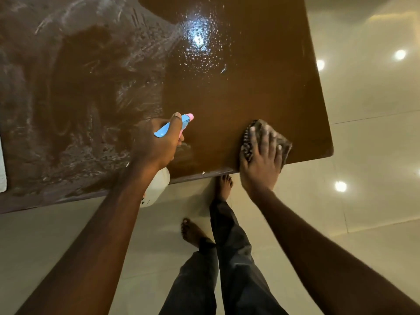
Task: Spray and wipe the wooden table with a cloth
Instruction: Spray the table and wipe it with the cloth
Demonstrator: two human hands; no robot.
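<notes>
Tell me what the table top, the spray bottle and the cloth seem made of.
Table top: probably varnished wood, brown and glossy, with a bright glare. Spray bottle: plastic by its look, translucent white body, blue trigger, pink nozzle. Cloth: soft fabric, dark-and-light pattern, rumpled under the right hand.

Left hand [156, 145] curled in a grip — right hand [261, 162] flat, fingers [264, 138] spread.

One spray bottle [158, 187], gripped in the left hand [154, 144]; one cloth [247, 142], under the right hand [261, 164]; one counter [261, 92] beneath both hands; two bare feet [193, 231] on the floor [375, 155] below them.
</notes>
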